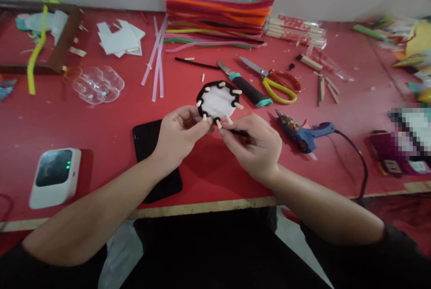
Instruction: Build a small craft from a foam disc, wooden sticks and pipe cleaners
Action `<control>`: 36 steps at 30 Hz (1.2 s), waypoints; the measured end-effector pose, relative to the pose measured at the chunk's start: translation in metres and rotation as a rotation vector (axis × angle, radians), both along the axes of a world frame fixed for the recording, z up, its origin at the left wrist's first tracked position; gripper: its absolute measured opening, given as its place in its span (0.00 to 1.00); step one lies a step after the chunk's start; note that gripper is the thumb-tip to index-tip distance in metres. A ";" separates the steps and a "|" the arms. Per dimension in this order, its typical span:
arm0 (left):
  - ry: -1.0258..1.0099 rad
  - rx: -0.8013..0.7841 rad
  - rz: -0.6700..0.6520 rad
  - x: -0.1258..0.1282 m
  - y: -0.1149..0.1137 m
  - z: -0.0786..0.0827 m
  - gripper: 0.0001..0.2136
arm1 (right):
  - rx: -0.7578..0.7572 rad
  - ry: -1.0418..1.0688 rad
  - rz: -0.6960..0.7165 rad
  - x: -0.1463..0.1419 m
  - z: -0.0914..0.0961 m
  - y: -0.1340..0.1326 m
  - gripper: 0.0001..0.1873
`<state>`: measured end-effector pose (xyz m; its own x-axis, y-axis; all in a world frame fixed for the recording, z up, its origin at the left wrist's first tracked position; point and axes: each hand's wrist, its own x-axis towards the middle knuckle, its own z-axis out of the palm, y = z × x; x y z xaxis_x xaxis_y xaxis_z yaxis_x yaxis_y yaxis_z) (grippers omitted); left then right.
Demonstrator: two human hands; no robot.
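Above the table's front part I see a small round white disc (218, 101) with short pale wooden pegs standing around its rim. A black pipe cleaner (201, 93) winds around and between the pegs. My left hand (180, 131) pinches the disc's lower left edge between thumb and fingers. My right hand (254, 143) is closed on the loose end of the black pipe cleaner, close to the pegs at the lower right. Beneath my left hand and wrist lies a black phone (161, 185), partly covered.
A blue hot glue gun (296, 131) lies at right, its cord running off the front edge. Behind the disc are a black-handled knife (249, 89) and scissors (278, 86). Coloured pipe cleaners (218, 21), clear glue sticks (157, 68) and a white device (55, 179) also lie there.
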<state>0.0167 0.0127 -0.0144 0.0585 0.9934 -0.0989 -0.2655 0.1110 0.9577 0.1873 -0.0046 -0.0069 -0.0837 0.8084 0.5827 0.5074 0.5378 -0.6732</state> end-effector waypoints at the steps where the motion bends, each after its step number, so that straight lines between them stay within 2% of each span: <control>1: -0.032 -0.038 -0.013 0.000 0.001 0.001 0.07 | 0.105 -0.073 -0.006 0.001 -0.001 0.001 0.04; 4: -0.109 -0.131 -0.037 0.000 0.001 0.002 0.08 | 0.298 -0.206 -0.006 0.004 -0.005 0.005 0.08; 8: -0.114 -0.178 -0.037 0.001 0.001 0.002 0.08 | 0.375 -0.316 -0.031 0.005 -0.007 0.007 0.06; 14: -0.139 -0.186 -0.058 0.001 0.000 0.002 0.11 | 0.392 -0.371 -0.072 0.003 -0.004 0.006 0.03; 23: -0.123 -0.050 -0.109 -0.001 -0.002 0.001 0.08 | 0.425 -0.363 -0.085 0.005 -0.005 0.008 0.06; 36: -0.112 -0.057 -0.103 0.000 -0.001 0.001 0.11 | 0.432 -0.377 -0.068 0.005 -0.003 0.007 0.06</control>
<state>0.0165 0.0114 -0.0136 0.1736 0.9745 -0.1424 -0.3547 0.1968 0.9140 0.1922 0.0022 -0.0100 -0.3060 0.5144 0.8011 0.7130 0.6814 -0.1651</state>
